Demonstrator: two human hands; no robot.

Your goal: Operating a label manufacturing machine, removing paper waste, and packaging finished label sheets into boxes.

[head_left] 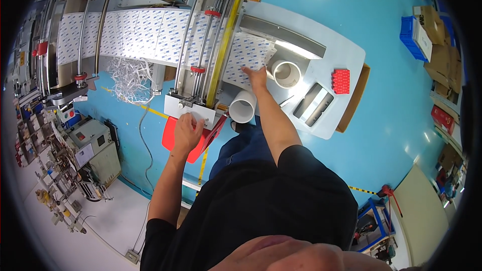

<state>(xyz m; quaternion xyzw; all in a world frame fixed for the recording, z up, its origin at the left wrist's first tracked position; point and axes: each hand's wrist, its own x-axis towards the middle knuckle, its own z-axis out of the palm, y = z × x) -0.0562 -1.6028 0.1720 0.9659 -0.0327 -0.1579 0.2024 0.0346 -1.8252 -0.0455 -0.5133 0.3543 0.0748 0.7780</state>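
Note:
My left hand (188, 133) is at the white end plate (175, 108) of a roller machine, its fingers curled against the plate's lower edge. What they grip, if anything, is hidden. On the machine's right side lies a stack of white sheets (247, 50) with small blue print. The near right corner of that stack is under my right hand (257, 79), the thumb on top and the fingers along the edge. From the left, a long web of the same printed material (135, 32) runs into the machine, passing under metal rods and a yellow roller (224, 50).
A white tube (287, 74) stands right of my right hand; another tube (242, 107) is below it. The table (346, 45) also bears a red block (341, 81) and a metal piece (314, 104). Paper strips (128, 80) hang under the web. A red bin (173, 138) sits below my left hand.

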